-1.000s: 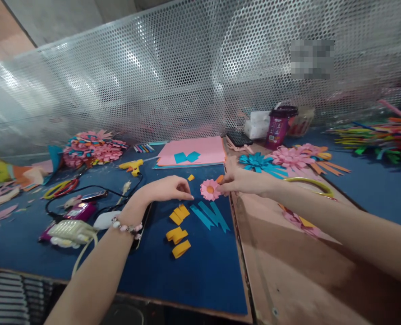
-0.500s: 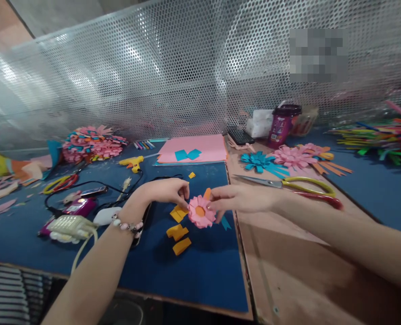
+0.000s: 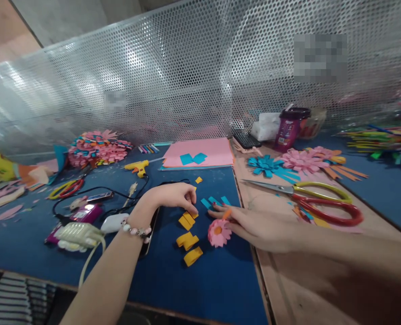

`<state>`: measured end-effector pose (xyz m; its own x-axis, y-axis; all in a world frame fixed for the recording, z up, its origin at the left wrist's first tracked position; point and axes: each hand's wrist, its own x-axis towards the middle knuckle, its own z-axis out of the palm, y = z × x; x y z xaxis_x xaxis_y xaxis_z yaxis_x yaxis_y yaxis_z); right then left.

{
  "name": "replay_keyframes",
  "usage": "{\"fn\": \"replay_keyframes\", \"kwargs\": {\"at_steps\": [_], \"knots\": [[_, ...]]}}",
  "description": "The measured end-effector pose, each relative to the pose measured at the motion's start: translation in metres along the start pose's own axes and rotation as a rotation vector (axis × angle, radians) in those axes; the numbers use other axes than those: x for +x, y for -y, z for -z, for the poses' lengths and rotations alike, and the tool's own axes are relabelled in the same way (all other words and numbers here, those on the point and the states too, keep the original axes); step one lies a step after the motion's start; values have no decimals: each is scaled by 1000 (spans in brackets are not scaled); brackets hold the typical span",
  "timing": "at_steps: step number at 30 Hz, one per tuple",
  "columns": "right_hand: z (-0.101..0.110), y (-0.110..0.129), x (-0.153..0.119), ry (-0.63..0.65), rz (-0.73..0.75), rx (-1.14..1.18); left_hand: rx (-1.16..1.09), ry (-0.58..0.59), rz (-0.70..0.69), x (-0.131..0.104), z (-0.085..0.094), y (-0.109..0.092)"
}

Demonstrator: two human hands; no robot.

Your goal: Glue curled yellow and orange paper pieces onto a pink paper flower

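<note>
My right hand [image 3: 254, 225] lies low over the blue table, fingers stretched over blue paper strips [image 3: 215, 201]. A pink paper flower [image 3: 219, 232] with an orange centre sits against its thumb side, an orange strip sticking out behind it. My left hand [image 3: 176, 198], with a bead bracelet at the wrist, is curled with fingertips pressed down beside folded yellow paper pieces [image 3: 186, 221]. What those fingertips hold, if anything, is hidden. More yellow pieces [image 3: 192, 256] lie nearer the front edge.
Large scissors [image 3: 322, 198] lie at the right, near blue and pink paper flowers [image 3: 303, 161] and a purple cup [image 3: 290, 128]. A yellow glue gun [image 3: 137, 168], cables and a power strip [image 3: 80, 234] are left. Pink sheets [image 3: 200, 151] lie behind, before a perforated metal screen [image 3: 186, 67].
My left hand has come away from the pink flower. My right hand has moved lower and spread out over the blue strips. The view has shifted slightly, and more of the scissors shows.
</note>
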<state>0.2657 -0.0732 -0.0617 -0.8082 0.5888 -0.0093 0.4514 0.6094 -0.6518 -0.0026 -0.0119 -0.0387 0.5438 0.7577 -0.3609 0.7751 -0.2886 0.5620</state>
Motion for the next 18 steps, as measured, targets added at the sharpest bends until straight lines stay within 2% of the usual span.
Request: {"fn": "replay_keyframes", "kwargs": {"at_steps": [4,7,9,11,15,18], "knots": [[13,-13,23,-56,-56,-13,16,-11,-4,1,1,1],[22,-10,32,-94,9,-25,12,-8,-26,2,1,1],[26,-1,31,-161,65,-74,13,-11,-53,2,1,-1],[27,11,24,-203,55,-127,14,-16,-79,1,1,-4],[18,26,8,-60,-69,-86,8,-4,-112,1,-3,-13],[9,25,3,-116,-75,-127,-20,17,-129,3,-9,-20]]}}
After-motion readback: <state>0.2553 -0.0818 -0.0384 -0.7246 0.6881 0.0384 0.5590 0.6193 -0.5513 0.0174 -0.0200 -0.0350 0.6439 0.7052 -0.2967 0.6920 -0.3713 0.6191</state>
